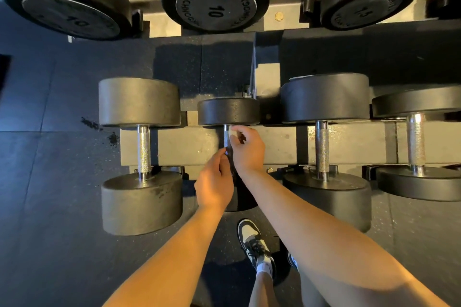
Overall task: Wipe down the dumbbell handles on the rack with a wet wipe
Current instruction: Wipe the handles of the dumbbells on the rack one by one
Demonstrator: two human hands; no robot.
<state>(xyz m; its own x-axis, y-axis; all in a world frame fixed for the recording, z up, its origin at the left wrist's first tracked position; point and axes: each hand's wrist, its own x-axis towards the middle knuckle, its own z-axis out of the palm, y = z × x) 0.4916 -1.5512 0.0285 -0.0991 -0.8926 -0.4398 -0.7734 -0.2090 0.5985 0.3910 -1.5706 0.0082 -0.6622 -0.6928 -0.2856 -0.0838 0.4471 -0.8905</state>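
1. Hands meet at the middle dumbbell (228,111) on the lower rack (179,147): my right hand (247,149) curls round the handle (226,137), just under the far head.
2. My left hand (214,182) pinches the handle lower down, just beside the right.
3. A pale sliver (233,129) shows at the right fingertips; I cannot tell whether it is the wipe.

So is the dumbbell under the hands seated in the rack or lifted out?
Seated: its handle lies across the rack beam, in line with the neighbouring handle, left hand and right hand gripping it.
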